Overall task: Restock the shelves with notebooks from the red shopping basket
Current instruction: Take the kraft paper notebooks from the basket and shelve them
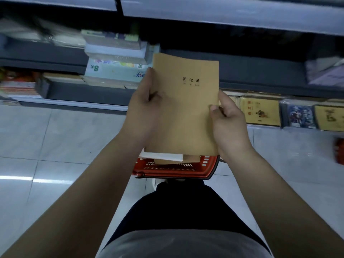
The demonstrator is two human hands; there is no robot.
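While both hands hold it up over the basket (175,170), a tan notebook (184,105) faces the camera, upright and tilted slightly, in front of dark shelves (260,75). At its left edge the left hand (143,112) grips it, fingers curled behind the cover and thumb on the front. Lower on the right edge, the right hand (229,125) pinches it, thumb pressed on the cover and fingers wrapped behind. Black Chinese characters on the cover read 笔记本, with tiny lettering beneath that is too small to read. Directly below sits the red basket on the tiled floor (55,136), with more notebooks visible inside it, one white-edged and one tan. This looks like the carrying step: one notebook is out of the basket and not yet on a shelf. Next it probably needs to go forward to a matching pile, laid flat and squared with the others. On the middle shelf, just left of the notebook, lies a stack of pads (115,53); a pale pack under it shows "8K" upside down. Yellow booklets (260,112) line the lowest shelf at right, their writing blurred.
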